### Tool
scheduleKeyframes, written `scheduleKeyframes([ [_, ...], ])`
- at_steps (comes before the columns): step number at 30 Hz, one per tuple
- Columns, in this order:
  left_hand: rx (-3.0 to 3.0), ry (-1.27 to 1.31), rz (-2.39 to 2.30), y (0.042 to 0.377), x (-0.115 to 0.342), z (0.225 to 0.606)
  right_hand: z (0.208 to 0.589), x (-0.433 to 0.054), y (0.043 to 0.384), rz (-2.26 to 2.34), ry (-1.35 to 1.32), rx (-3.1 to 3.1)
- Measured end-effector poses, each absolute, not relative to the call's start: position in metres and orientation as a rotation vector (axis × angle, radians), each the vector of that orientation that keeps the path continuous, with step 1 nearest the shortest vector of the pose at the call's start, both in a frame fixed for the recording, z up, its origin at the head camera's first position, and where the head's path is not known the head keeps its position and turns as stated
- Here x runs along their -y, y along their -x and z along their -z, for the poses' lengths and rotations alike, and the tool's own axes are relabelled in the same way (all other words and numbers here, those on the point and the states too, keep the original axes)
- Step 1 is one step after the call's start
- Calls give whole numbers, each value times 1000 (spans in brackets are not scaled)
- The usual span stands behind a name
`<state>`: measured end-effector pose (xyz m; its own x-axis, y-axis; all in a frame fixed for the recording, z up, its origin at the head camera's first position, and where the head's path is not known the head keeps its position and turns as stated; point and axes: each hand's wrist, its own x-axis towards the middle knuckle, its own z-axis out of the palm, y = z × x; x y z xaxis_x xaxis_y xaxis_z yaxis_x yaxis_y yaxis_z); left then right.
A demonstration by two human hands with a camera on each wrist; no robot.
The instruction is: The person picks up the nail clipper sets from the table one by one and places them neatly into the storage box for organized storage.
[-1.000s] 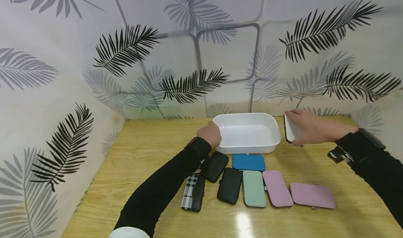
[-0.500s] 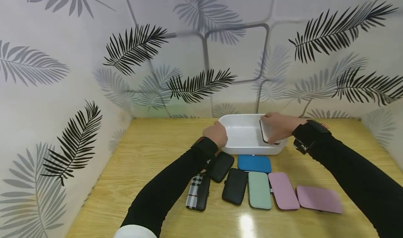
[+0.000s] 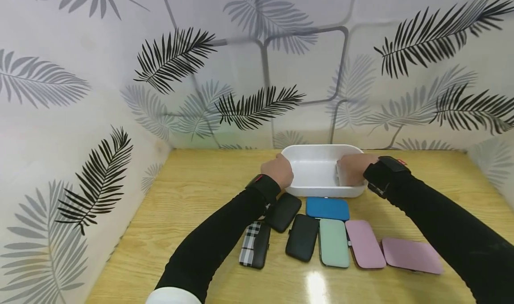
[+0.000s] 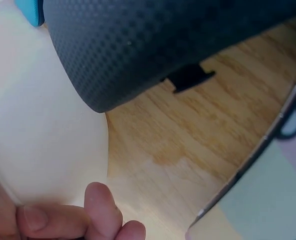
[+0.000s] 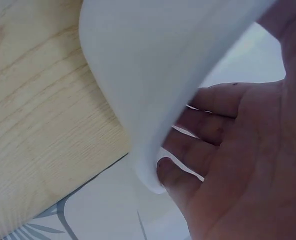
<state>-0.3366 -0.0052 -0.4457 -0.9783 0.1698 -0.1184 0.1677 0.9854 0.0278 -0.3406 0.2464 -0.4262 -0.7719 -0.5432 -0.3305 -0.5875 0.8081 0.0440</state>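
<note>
A white plastic bin (image 3: 325,191) stands at the back of the table. My left hand (image 3: 278,171) grips its left rim, fingers curled, also in the left wrist view (image 4: 100,215). Inside the bin's right end is my right hand (image 3: 353,168), with a sliver of a flat pale case (image 3: 339,174) showing along its left side. In the right wrist view the right hand (image 5: 238,155) reaches behind the bin wall (image 5: 137,90); the case and most fingertips are hidden there.
In front of the bin lie a blue case (image 3: 327,209), two black cases (image 3: 283,212), a checked black-and-white case (image 3: 255,245), a green case (image 3: 334,243) and two pink cases (image 3: 365,244). A patterned backdrop (image 3: 241,72) rises behind the table.
My right hand has brought the pale case leftward from beside the bin, over its right rim and down inside. The left hand has kept its grip on the left rim.
</note>
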Motion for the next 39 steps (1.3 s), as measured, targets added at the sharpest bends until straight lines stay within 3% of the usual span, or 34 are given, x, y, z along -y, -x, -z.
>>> scheduleKeyframes([
  [8,-2996,-246,-24,336,3,444,403,-250,311,117,801,-2801],
  [15,-3008,-279,-6,336,4,441,382,-267,245,374,971,-2988],
  [24,-3026,-262,-11,336,2,446,413,-258,160,268,852,-2703],
  [32,-3036,-241,-18,337,3,445,428,-242,149,137,884,-2749],
  [39,-3025,-243,-45,333,4,443,419,-243,152,155,917,-2733],
])
